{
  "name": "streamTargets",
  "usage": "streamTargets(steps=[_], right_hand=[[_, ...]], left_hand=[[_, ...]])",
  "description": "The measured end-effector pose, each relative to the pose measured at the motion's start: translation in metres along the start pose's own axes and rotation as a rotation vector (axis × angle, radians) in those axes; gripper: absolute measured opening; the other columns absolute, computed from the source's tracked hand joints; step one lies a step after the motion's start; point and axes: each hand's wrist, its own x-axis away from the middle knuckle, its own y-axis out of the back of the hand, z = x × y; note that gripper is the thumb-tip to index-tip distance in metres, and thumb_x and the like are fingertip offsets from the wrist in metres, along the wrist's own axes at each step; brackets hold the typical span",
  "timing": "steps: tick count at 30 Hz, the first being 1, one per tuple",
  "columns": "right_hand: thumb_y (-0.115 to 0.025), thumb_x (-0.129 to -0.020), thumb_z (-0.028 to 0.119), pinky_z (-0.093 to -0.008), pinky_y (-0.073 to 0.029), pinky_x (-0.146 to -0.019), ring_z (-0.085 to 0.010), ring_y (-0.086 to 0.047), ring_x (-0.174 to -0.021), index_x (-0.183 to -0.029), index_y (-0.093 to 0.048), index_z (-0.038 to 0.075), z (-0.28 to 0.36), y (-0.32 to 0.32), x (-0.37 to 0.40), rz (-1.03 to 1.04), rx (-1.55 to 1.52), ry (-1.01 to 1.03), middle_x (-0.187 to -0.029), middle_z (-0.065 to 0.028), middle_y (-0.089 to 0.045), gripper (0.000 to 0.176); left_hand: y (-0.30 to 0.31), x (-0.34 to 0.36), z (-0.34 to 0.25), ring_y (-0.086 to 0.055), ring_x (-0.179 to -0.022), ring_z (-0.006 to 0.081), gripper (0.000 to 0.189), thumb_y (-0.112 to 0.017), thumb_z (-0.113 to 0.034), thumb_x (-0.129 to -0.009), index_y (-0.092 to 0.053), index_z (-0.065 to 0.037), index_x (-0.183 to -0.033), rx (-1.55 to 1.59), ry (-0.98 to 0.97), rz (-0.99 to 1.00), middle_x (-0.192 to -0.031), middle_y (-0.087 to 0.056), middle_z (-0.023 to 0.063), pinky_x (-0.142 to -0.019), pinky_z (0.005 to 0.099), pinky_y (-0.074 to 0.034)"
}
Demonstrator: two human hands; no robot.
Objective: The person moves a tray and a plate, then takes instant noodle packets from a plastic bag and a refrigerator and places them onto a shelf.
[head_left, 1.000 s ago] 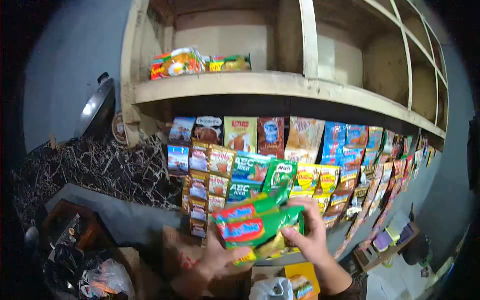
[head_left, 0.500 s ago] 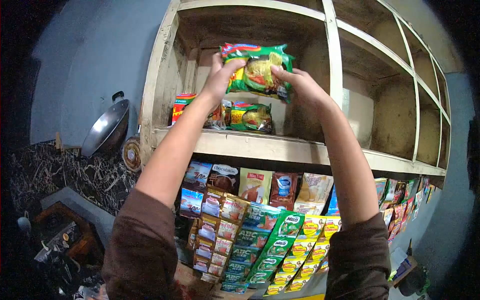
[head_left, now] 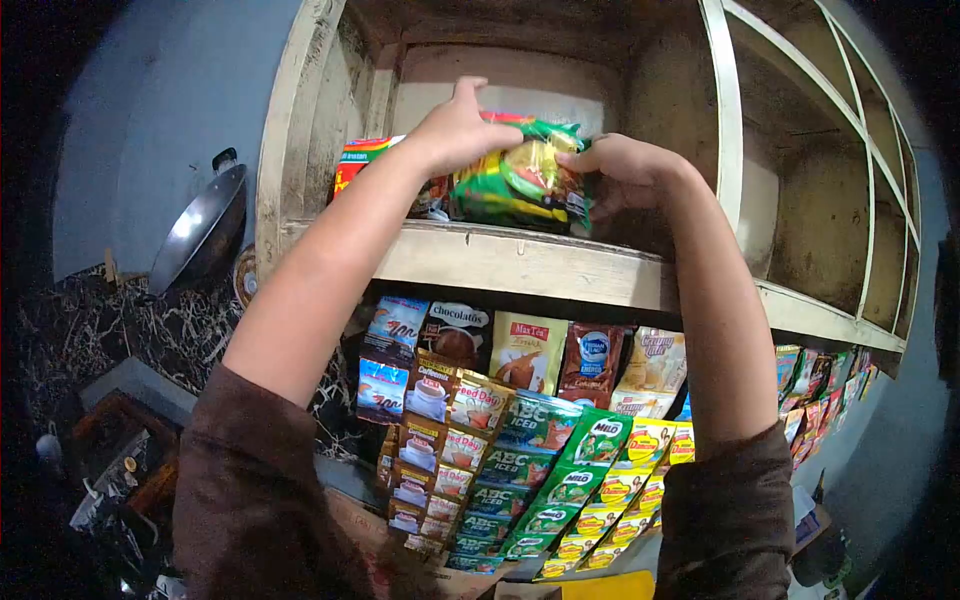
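Note:
A green packet of instant noodles [head_left: 525,185], blurred by motion, is low in the upper left compartment, just above the shelf edge. My right hand [head_left: 630,165] grips its right end, thumb on the front and fingers partly hidden behind. At its upper left is my left hand [head_left: 462,128], fingers apart, with the thumb against the packet's top and a finger raised. Another noodle packet [head_left: 355,165], red, white and green, stands at the compartment's left. My left forearm partly covers the darker packets beside it.
The cream wooden shelf [head_left: 520,262] has more compartments to the right, split by upright dividers. Below hang strips of drink sachets [head_left: 535,480] and several larger pouches [head_left: 527,355]. A wok [head_left: 205,230] leans by the wall at left.
Both hands and the noodle packet have come down toward the shelf, now covering the green packet there. My left hand's fingers have spread from their hold. The view has shifted slightly.

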Motion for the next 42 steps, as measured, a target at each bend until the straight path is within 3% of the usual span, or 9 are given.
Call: streamTargets(steps=[7, 12, 19, 25, 27, 31, 37, 39, 42], right_hand=[[-0.067, -0.071, 0.038, -0.0403, -0.043, -0.083, -0.0281, -0.054, -0.095, -0.123, -0.032, -0.008, -0.011, -0.005, -0.001, -0.355, 0.574, 0.007, -0.106, -0.0237, -0.052, 0.077], [-0.084, -0.043, 0.028, -0.0356, -0.037, -0.092, -0.0311, -0.048, -0.106, -0.124, -0.039, 0.013, -0.008, -0.002, 0.011, -0.169, 0.659, 0.259, -0.113, -0.0205, -0.050, 0.095], [-0.084, -0.042, 0.019, -0.0373, -0.039, -0.089, -0.0306, -0.049, -0.104, -0.117, -0.044, 0.009, -0.014, -0.008, 0.003, -0.296, 0.839, 0.255, -0.108, -0.0186, -0.053, 0.086], [-0.075, -0.060, 0.020, -0.0370, -0.043, -0.083, -0.0305, -0.054, -0.096, -0.114, -0.047, 0.008, -0.020, -0.020, 0.059, -0.746, 0.980, 0.801, -0.104, -0.0178, -0.055, 0.062], [-0.056, -0.072, 0.007, -0.0403, -0.042, -0.079, -0.0359, -0.050, -0.090, -0.104, -0.048, 0.002, -0.003, -0.083, 0.150, -0.794, 0.962, 0.561, -0.098, -0.0225, -0.049, 0.033], [-0.068, -0.068, 0.015, -0.0401, -0.043, -0.082, -0.0286, -0.055, -0.095, -0.098, -0.057, 0.007, -0.103, -0.153, 0.258, -0.517, 0.942, 0.611, -0.103, -0.0170, -0.056, 0.032], [-0.062, -0.068, 0.003, -0.0367, -0.043, -0.079, -0.0333, -0.052, -0.094, -0.098, -0.055, 0.004, -0.342, -0.327, 0.392, -0.045, 0.066, -0.336, -0.104, -0.0158, -0.053, 0.031], [-0.063, -0.067, 0.003, -0.0359, -0.042, -0.083, -0.0326, -0.053, -0.095, -0.100, -0.056, 0.004, -0.398, -0.376, 0.439, 0.058, -0.015, -0.518, -0.102, -0.0164, -0.054, 0.034], [-0.059, -0.064, -0.001, -0.0371, -0.043, -0.080, -0.0329, -0.055, -0.090, -0.091, -0.059, 0.002, -0.448, -0.426, 0.479, 0.149, -0.065, -0.651, -0.093, -0.0191, -0.056, 0.027]], left_hand=[[0.001, 0.017, -0.011, -0.043, -0.110, 0.0286, 0.050, -0.068, -0.019, -0.058, -0.052, -0.012, -0.104, -0.211, -0.557, 0.115, -0.116, -0.045, 0.0131, -0.094, 0.0355, -0.034], [0.005, 0.022, -0.014, -0.047, -0.099, 0.0264, 0.037, -0.073, -0.023, -0.056, -0.057, -0.012, -0.088, -0.433, -0.444, 0.221, -0.097, -0.051, 0.0083, -0.087, 0.0378, -0.036], [-0.005, 0.021, -0.014, -0.051, -0.088, 0.0272, 0.032, -0.074, -0.024, -0.057, -0.054, -0.009, -0.077, -0.479, -0.400, 0.264, -0.086, -0.053, 0.0085, -0.075, 0.0380, -0.040], [0.006, 0.054, -0.047, -0.051, -0.073, 0.0167, 0.009, -0.054, -0.008, -0.074, -0.053, -0.004, -0.082, -0.178, -0.882, -0.728, -0.080, -0.053, 0.0074, -0.067, 0.0271, -0.043], [-0.005, 0.100, -0.044, -0.054, -0.076, 0.0211, 0.013, -0.057, -0.010, -0.072, -0.056, -0.006, -0.084, 0.215, -0.856, -0.806, -0.084, -0.055, 0.0101, -0.072, 0.0346, -0.045], [-0.080, 0.260, -0.012, -0.058, -0.081, 0.0246, 0.023, -0.048, -0.011, -0.083, -0.050, 0.009, -0.094, 0.470, -0.584, -0.912, -0.086, -0.059, 0.0172, -0.079, 0.0323, -0.046], [-0.240, 0.570, -0.010, -0.049, -0.097, 0.0208, 0.027, -0.059, -0.004, -0.070, -0.050, -0.001, -0.096, 0.756, 0.678, 0.371, -0.101, -0.051, 0.0113, -0.085, 0.0335, -0.038], [-0.262, 0.639, -0.012, -0.050, -0.099, 0.0226, 0.027, -0.059, -0.004, -0.072, -0.051, -0.002, -0.097, 0.615, 0.412, 0.632, -0.102, -0.052, 0.0113, -0.086, 0.0339, -0.038], [-0.287, 0.720, -0.019, -0.050, -0.097, 0.0286, 0.026, -0.056, -0.002, -0.072, -0.052, -0.003, -0.097, 0.772, 0.625, 0.892, -0.098, -0.053, 0.0142, -0.085, 0.0340, -0.039]])
